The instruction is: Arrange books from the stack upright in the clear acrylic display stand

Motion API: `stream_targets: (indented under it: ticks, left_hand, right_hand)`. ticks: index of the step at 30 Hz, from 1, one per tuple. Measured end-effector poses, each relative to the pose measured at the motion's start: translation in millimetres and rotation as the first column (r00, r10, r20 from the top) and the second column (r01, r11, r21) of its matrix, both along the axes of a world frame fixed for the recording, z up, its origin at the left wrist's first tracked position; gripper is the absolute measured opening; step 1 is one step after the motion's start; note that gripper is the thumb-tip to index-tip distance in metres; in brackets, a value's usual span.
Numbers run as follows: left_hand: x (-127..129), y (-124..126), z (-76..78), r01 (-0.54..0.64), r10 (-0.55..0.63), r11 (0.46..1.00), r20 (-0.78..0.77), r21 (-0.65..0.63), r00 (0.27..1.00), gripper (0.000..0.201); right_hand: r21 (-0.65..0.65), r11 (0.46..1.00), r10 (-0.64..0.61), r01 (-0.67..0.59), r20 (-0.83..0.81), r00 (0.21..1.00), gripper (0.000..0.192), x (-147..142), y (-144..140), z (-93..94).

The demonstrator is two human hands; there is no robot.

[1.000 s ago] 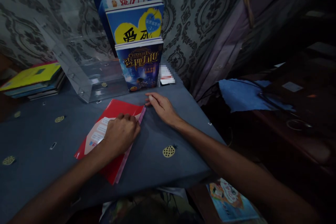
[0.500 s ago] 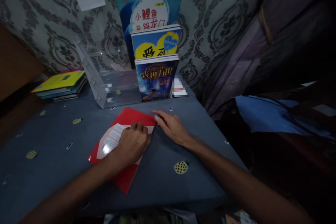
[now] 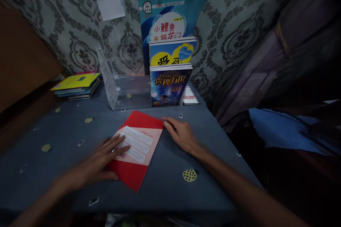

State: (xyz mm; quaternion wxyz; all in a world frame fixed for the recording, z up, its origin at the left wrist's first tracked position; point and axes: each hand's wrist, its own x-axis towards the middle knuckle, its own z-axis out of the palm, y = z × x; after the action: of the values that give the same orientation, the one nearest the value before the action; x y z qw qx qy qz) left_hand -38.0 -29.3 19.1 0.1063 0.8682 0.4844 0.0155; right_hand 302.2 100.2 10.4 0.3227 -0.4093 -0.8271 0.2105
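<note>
A red book [image 3: 131,181] lies slanted on the table, its cover showing a pink band and a white text panel. My left hand [image 3: 102,159] is over the book's left side, fingers spread across the panel and thumb at the lower left edge; it is slightly blurred. At the book's upper right corner, my right hand [image 3: 179,133] pinches the edge between thumb and forefinger. Beyond the book stands a clear acrylic rack [image 3: 109,78], its right side holding upright books, with a dark blue one [image 3: 169,87] in front.
A stack of books [image 3: 77,85] with a yellow cover on top lies at the back left. The blue-grey tablecloth [image 3: 207,198] has pineapple prints. Patterned wallpaper rises behind. Blue cloth [image 3: 279,131] and a curtain [image 3: 239,74] are off to the right.
My left hand has moved left from the middle of the cover and its curled fingers have spread. My right hand stays at the corner. The view has shifted, so the scene sits further right.
</note>
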Motion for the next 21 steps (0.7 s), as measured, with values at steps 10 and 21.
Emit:
stream_targets:
  ticks: [10, 21]
  left_hand:
    - [42.9, 4.1, -9.0, -0.014, 0.037, 0.980, -0.117, 0.197, 0.992, 0.073]
    - [96.3, 1.6, -20.8, -0.156, 0.230, 0.900, -0.139, 0.407, 0.963, 0.066]
  right_hand:
    - [-0.052, 0.996, 0.073, -0.077, -0.065, 0.995, 0.037, -3.5, 3.9, -1.7]
    - [-0.063, 0.986, 0.155, -0.154, 0.021, 0.988, 0.040, -4.2, 5.8, -7.8]
